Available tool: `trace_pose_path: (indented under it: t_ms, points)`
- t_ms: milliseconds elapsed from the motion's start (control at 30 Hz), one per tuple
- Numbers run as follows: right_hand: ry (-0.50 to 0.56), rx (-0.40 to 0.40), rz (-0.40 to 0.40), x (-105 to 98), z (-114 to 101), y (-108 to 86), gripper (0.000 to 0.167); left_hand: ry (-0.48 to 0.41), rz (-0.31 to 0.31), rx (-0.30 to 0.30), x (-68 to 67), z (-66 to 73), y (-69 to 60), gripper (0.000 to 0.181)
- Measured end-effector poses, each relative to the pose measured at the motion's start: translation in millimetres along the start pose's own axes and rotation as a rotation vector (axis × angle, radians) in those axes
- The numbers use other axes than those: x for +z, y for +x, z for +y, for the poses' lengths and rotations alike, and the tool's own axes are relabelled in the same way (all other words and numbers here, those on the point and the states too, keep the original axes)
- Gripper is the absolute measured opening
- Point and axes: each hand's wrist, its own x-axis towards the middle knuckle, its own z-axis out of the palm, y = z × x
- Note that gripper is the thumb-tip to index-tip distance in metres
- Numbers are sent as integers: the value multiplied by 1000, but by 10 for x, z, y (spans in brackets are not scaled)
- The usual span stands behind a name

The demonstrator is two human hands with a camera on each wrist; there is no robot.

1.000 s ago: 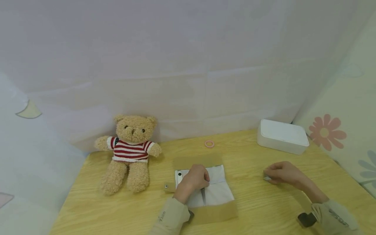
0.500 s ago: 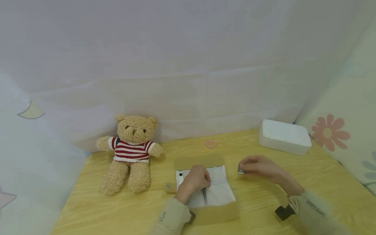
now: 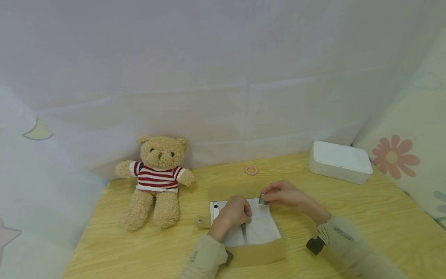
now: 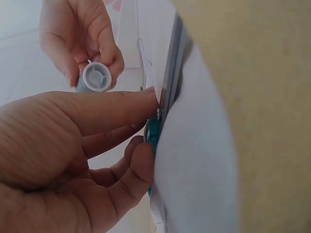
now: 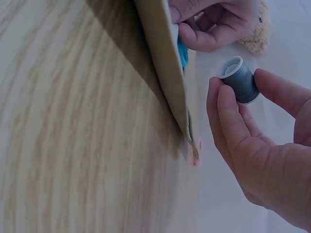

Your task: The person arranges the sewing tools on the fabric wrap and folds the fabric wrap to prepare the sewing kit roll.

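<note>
A spool of grey thread [image 5: 238,80] with a pale rim is pinched between the thumb and fingers of my right hand [image 3: 287,195], just above the pouch's far right corner. An unfolded tan pouch [image 3: 256,254] with a white cloth lining [image 3: 265,228] lies on the table. Over its middle, my left hand [image 3: 231,215] pinches what appear to be small scissors [image 4: 154,133] with teal handles. Their narrow grey blades [image 4: 174,63] lie along the lining in the left wrist view. My left fingers hide part of the handles.
A teddy bear [image 3: 158,178] in a striped shirt sits at the back left. A pink ring [image 3: 251,170] lies behind the pouch. At the back right stands a white box [image 3: 341,161]. The pouch's snap tab [image 3: 203,221] sticks out leftward.
My right hand has carried the spool leftward from the table's right side to the pouch's right corner. The left hand stays at the pouch.
</note>
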Motion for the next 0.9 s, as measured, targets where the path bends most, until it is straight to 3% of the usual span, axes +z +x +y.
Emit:
trace_pose_path:
  t_ms: [200,400,600,900]
  points:
    - [-30,-10,10,140,51,99,37,3,10,14,21,-13,0,20]
    - [12,8,22,240,115,134,37,-17,38,15,11,14,-17,18]
    - [32,29,17,221,180,100,34,-20,76,32,27,25,1,23]
    - [-5,12,-8,207,206,100,32,-49,70,17,30,12,-3,21]
